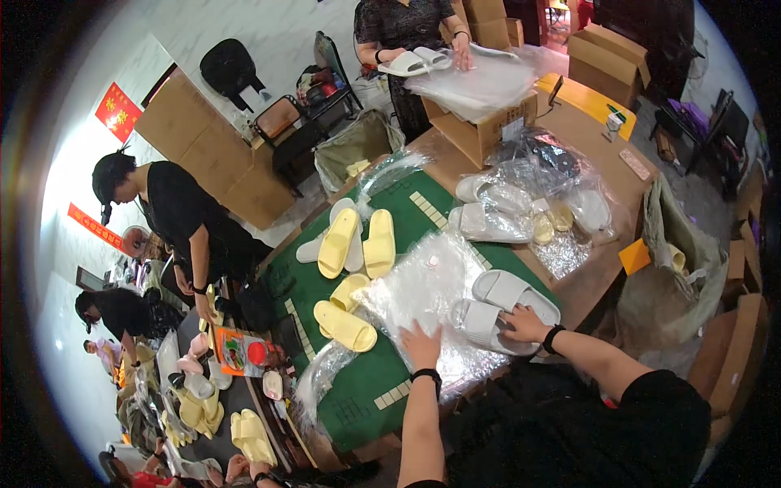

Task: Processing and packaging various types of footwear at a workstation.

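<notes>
My left hand (421, 346) lies with fingers spread on a stack of clear plastic bags (435, 268) at the front of the green table mat (358, 415). To its right, my right hand (527, 325) has its fingers curled on a grey slipper (482, 324). Another grey slipper (517, 293) sits against it on the far side. Left of the bags are yellow slippers, one (346, 325) lying across another (351, 291). Farther back, a yellow slipper (338, 244) rests on grey ones, beside another yellow slipper (380, 244).
Bagged grey slippers (492, 224) lie at the back right, near a cardboard box (480, 130) with plastic sheets on it. A large sack (667, 285) stands at the right. Across the table a person (403, 32) handles white slippers; another (183, 203) stands at the left by a slipper-covered table.
</notes>
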`<state>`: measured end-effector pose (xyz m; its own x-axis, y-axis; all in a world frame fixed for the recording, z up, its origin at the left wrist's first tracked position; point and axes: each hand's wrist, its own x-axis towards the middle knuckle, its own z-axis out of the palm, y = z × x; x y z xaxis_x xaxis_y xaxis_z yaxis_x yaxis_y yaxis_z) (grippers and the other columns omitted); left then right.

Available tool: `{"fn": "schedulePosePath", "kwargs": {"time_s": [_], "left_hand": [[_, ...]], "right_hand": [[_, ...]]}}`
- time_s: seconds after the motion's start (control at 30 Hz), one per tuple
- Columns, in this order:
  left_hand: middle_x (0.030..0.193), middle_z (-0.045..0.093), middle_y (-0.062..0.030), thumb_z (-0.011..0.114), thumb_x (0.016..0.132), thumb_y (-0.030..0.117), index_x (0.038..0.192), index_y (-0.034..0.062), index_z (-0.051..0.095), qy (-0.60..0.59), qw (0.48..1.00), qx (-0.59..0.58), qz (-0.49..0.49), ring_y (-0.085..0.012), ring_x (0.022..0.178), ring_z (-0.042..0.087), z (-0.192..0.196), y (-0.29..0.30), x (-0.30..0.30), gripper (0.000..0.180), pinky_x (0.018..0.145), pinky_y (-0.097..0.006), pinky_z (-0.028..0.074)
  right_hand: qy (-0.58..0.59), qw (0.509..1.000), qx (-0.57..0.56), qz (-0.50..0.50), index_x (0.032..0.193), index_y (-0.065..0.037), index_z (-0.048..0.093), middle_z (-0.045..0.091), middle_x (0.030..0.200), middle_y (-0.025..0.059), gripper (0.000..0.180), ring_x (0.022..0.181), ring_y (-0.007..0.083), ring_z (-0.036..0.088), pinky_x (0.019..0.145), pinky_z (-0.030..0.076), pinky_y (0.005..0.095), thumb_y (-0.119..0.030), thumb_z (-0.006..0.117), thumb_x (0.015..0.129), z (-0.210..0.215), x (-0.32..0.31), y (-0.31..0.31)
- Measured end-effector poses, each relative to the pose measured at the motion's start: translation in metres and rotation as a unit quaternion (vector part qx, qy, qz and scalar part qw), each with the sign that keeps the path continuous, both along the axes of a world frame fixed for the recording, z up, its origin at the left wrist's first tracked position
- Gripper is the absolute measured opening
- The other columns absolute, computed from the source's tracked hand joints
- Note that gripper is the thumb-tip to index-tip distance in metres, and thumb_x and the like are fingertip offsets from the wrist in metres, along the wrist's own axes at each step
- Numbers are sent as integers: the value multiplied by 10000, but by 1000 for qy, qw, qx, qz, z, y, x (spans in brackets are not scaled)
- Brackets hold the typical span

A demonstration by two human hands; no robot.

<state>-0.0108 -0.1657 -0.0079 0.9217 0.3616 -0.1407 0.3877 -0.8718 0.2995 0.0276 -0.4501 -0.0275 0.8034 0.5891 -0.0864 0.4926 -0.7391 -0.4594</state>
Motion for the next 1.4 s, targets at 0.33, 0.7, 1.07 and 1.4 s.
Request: {"fn": "schedulePosePath", "kwargs": {"time_s": [0.33,0.7,1.07,1.4], "left_hand": [[1217,475,-196,597,794,120,1318,0,335,-89,903,-330,260,-307,1076,492,-16,29,-49,598,879,-386,407],[1374,202,-330,618,706,558,1383,166,286,7,984,161,-73,-428,1312,150,26,2,-25,850,1050,-535,105],[1325,339,-291,586,799,444,1372,68,278,-86,973,-181,-119,-402,1259,303,-2,-5,-21,752,1022,-484,246],[1151,570,-183,379,950,261,1286,-11,410,-34,904,-423,45,-223,1085,525,-3,-8,-21,433,918,-298,384]], "right_hand": [[-88,992,81,34,982,-119,605,560,770,118,325,841,321,497,860,332,460,-335,566,742,43,1,-6],[-115,977,119,135,918,-135,602,559,784,74,240,875,267,530,828,388,419,-309,574,756,41,5,-1],[-110,974,101,173,892,-125,612,553,733,93,238,811,281,537,787,407,422,-288,605,718,55,4,-2],[-118,966,138,183,894,-95,615,558,787,113,248,846,302,535,787,439,398,-271,582,724,48,6,2]]}}
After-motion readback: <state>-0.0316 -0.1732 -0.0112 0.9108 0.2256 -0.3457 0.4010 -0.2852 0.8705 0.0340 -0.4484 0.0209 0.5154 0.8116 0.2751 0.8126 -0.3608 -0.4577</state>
